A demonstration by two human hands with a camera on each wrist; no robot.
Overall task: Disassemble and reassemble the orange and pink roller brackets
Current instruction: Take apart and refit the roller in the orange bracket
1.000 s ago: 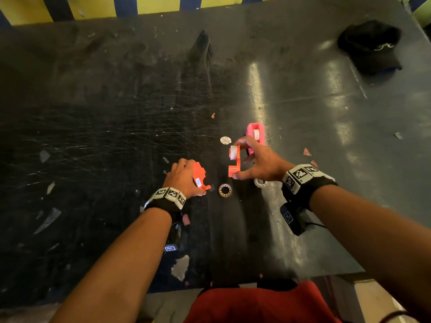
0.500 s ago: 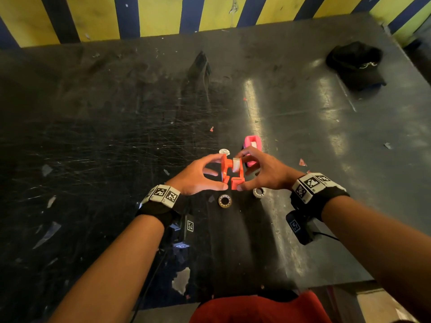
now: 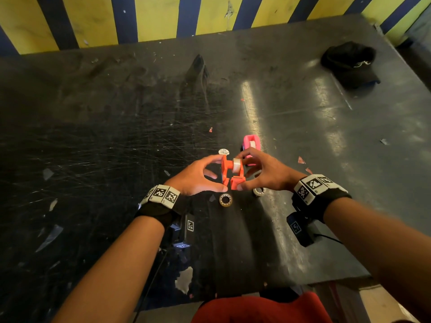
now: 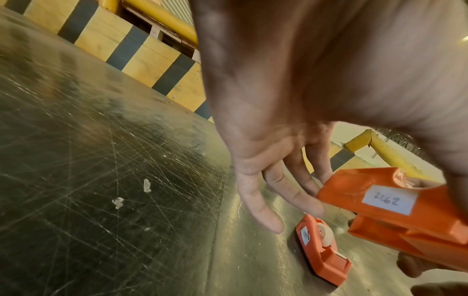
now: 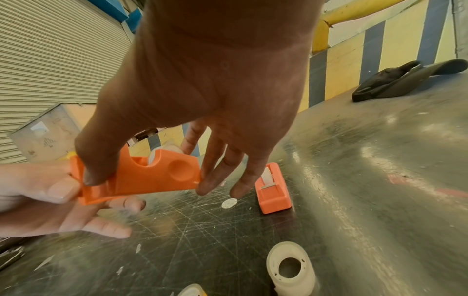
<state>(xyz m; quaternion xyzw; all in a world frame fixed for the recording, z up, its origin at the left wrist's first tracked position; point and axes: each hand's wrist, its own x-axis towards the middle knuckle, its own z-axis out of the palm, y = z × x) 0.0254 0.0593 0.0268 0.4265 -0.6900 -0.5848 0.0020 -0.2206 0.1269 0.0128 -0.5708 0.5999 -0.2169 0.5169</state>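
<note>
Both hands hold the orange bracket (image 3: 232,174) just above the black table (image 3: 116,148), its two halves side by side with a white roller (image 3: 237,163) between them. My left hand (image 3: 221,173) pinches the left half (image 4: 390,202), which bears a label reading 2262, between thumb and fingertips. My right hand (image 3: 240,172) pinches the right half (image 5: 142,174) between thumb and forefinger. The pink bracket (image 3: 250,145) with its own roller stands assembled on the table just behind my right fingers; it shows too in the left wrist view (image 4: 321,248) and the right wrist view (image 5: 273,190).
A loose ring-shaped roller (image 3: 225,200) and a white roller (image 3: 258,191) lie on the table just below the hands. A small white disc (image 3: 224,151) lies behind the left fingers. A black cap (image 3: 349,64) sits at the far right. A striped wall (image 3: 210,15) bounds the table's far edge.
My left hand carried its orange half up and to the right against the half held by my right hand. Both halves now sit together around the white roller.
</note>
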